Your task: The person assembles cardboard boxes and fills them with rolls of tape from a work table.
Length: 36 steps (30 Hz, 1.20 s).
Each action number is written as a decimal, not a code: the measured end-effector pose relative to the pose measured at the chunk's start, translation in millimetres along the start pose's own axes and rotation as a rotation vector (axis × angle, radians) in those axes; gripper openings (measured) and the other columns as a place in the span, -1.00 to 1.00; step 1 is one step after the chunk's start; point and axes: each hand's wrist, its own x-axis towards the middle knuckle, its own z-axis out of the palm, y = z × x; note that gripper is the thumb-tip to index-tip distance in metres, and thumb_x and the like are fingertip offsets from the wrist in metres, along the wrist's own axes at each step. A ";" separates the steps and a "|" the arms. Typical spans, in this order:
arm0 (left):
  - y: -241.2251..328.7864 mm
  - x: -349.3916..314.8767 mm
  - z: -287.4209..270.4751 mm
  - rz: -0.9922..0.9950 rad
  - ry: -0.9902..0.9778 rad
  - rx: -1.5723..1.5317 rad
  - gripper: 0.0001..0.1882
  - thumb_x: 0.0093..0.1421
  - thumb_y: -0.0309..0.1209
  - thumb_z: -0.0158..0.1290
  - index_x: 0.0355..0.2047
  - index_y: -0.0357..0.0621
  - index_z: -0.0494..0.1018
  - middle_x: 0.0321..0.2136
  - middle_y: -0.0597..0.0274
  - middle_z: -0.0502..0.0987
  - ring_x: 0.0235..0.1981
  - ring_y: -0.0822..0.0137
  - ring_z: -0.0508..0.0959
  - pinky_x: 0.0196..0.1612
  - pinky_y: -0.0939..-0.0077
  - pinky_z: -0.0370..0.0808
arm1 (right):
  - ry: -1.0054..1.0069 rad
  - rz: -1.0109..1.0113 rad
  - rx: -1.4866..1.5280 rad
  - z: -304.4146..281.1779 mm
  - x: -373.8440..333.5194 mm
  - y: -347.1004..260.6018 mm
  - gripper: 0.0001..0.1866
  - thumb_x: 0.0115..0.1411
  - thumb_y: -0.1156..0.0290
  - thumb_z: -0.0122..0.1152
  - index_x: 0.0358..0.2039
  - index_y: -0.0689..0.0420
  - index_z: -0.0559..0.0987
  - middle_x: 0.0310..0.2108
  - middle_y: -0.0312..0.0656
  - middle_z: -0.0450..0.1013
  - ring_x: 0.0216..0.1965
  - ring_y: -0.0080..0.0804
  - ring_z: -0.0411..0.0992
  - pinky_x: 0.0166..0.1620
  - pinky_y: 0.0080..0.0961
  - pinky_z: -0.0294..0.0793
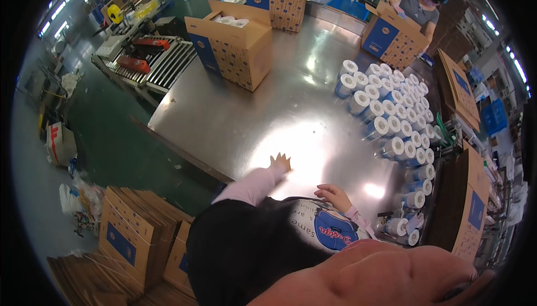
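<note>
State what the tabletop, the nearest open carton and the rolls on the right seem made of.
Tabletop: bare metal, perhaps stainless steel; smooth, with bright reflections.
Carton: cardboard, matte brown with blue printing and stiff folded flaps.
Rolls: probably paper, from the matte white ends, in shiny-looking, partly blue wrap, perhaps plastic.

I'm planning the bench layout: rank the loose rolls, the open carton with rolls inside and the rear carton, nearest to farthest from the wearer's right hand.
1. Loose rolls: to the hand's right.
2. Open carton: ahead, on the left.
3. Rear carton: behind the open one.
</note>
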 end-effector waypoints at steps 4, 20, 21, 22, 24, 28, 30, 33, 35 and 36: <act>48.9 -43.4 50.2 0.148 -0.416 -0.466 -0.56 0.23 -0.09 -0.05 0.00 -0.05 0.50 0.01 0.07 0.49 0.15 0.15 0.39 0.19 0.22 0.27 | 0.041 -0.030 -0.103 -8.9 -17.5 7.6 -0.65 0.26 0.32 0.06 0.00 0.20 0.51 -0.19 -0.16 0.57 -0.17 -0.45 0.50 -0.07 -0.51 0.47; 43.6 -72.7 37.7 -0.285 -0.067 -0.293 -0.42 0.05 -0.01 0.14 -0.01 -0.11 0.51 -0.02 -0.04 0.53 0.05 0.07 0.51 0.11 0.30 0.40 | 1.440 0.319 -1.296 -320.9 -231.2 29.0 -0.30 -0.10 0.17 0.36 0.11 -0.08 0.39 0.19 -0.15 0.21 0.26 -0.08 0.09 0.12 0.07 0.25; 45.3 -69.7 42.4 -0.282 -0.090 -0.289 -0.42 0.05 0.01 0.13 -0.02 -0.11 0.52 -0.02 -0.03 0.53 0.05 0.08 0.50 0.11 0.31 0.40 | 1.550 0.488 -1.286 -347.4 -270.1 30.1 -0.27 -0.15 0.17 0.38 0.11 -0.11 0.37 0.21 -0.18 0.17 0.29 -0.09 0.03 0.09 0.13 0.27; 26.1 -70.8 50.3 -0.312 -0.105 -0.286 -0.42 0.05 0.02 0.12 -0.03 -0.11 0.52 -0.02 -0.02 0.53 0.06 0.08 0.50 0.11 0.31 0.40 | 1.584 0.568 -1.220 -340.9 -300.7 10.4 -0.22 -0.05 0.10 0.37 0.19 -0.10 0.28 0.24 -0.12 0.15 0.31 -0.04 0.01 0.19 0.15 0.12; 35.1 -56.3 56.1 -0.286 -0.134 -0.187 -0.41 0.07 0.05 0.10 -0.03 -0.09 0.53 -0.01 0.01 0.52 0.07 0.09 0.49 0.11 0.31 0.40 | 1.740 0.803 -1.011 -375.9 -375.1 60.9 -0.21 0.04 0.04 0.34 0.24 -0.09 0.23 0.23 -0.03 0.15 0.30 0.00 0.03 0.26 0.14 0.00; 44.4 -18.0 86.9 -0.256 -0.195 -0.041 -0.41 0.10 0.09 0.05 0.02 -0.01 0.51 0.04 0.10 0.50 0.10 0.09 0.47 0.11 0.31 0.40 | 1.788 1.103 -1.049 -412.7 -429.5 134.0 -0.47 0.14 0.17 0.23 0.11 -0.04 0.36 0.02 0.01 0.37 0.13 -0.03 0.31 0.10 -0.10 0.37; 28.7 8.8 108.4 -0.249 -0.235 -0.043 -0.41 0.10 0.10 0.04 0.03 0.03 0.50 0.05 0.14 0.50 0.11 0.09 0.46 0.12 0.30 0.39 | 1.756 1.001 -1.053 -416.1 -406.3 134.2 -0.63 0.14 0.26 0.17 -0.03 0.02 0.43 -0.12 0.02 0.43 -0.05 -0.10 0.45 -0.14 -0.23 0.51; 34.6 25.1 132.2 -0.174 -0.317 -0.052 -0.42 0.10 0.09 0.06 0.04 0.04 0.50 0.05 0.14 0.50 0.12 0.09 0.45 0.13 0.28 0.38 | 1.877 0.873 -1.314 -406.8 -400.8 151.4 -0.92 0.18 0.35 0.04 -0.33 0.01 0.48 -0.41 -0.15 0.50 -0.37 -0.22 0.57 -0.42 -0.35 0.58; 30.2 16.6 130.2 -0.186 -0.326 -0.167 -0.40 0.09 0.06 0.10 0.05 -0.02 0.49 0.05 0.08 0.49 0.12 0.09 0.45 0.14 0.26 0.37 | 1.871 0.824 -1.328 -414.7 -377.4 144.4 -0.92 0.20 0.33 0.02 -0.34 -0.01 0.47 -0.44 -0.16 0.50 -0.40 -0.21 0.56 -0.40 -0.32 0.58; 28.8 18.1 131.7 -0.175 -0.290 -0.251 -0.39 0.08 0.05 0.11 0.05 -0.05 0.48 0.05 0.04 0.49 0.11 0.09 0.46 0.14 0.26 0.37 | 1.945 0.663 -1.327 -426.9 -373.6 147.2 -0.90 0.22 0.32 -0.02 -0.36 -0.02 0.46 -0.46 -0.15 0.51 -0.43 -0.16 0.56 -0.41 -0.26 0.56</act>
